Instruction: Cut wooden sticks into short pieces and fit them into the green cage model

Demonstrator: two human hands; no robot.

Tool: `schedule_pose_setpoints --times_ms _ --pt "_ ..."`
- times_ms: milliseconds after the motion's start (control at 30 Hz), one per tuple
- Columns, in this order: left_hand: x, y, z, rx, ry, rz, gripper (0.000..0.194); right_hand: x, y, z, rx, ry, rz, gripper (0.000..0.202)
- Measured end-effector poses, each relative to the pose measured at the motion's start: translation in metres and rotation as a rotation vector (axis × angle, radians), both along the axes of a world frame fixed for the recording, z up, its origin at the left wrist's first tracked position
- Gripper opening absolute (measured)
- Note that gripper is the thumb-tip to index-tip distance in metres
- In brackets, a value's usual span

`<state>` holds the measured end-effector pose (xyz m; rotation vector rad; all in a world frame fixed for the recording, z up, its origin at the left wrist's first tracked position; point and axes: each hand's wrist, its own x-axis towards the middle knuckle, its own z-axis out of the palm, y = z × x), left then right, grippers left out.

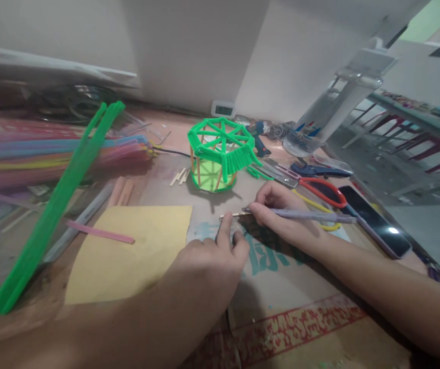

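My left hand (212, 256) lies low over the table, its index fingertip pressed on one end of a thin wooden stick (237, 214). The other fingers are curled under and partly hidden. In my right hand (275, 205) a purple pen (308, 214) is pinched, with its tip pointing left at the stick. Just beyond both hands stands a small round frame (223, 141) of green pipe cleaners and wooden posts, with a spoked top and a partial green fringe. Several short cut stick pieces (181, 177) lie left of its base.
A yellow paper sheet (135, 271) lies left, under a pink strip (104, 233). Bright green pipe cleaners (56, 210) stretch across the left side. Red-handled scissors (321, 188), a phone (375, 220), a glue gun (260, 141) and a clear container (319, 120) are on the right. A small digital clock (223, 109) sits behind.
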<state>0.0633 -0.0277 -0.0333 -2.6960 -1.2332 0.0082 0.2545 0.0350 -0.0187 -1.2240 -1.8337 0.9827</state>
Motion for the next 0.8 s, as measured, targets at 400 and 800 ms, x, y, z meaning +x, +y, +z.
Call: schedule_pose_setpoints --times_ms 400,800 --pt "0.0012 0.0015 0.0009 -0.024 -0.003 -0.004 0.041 0.0031 0.0022 -0.0069 -0.032 -0.007 0.005 0.031" --pt "-0.0050 0.0031 -0.0010 -0.010 0.001 -0.035 0.045 0.0028 0.0030 -0.0073 0.011 -0.069 -0.040 0.036"
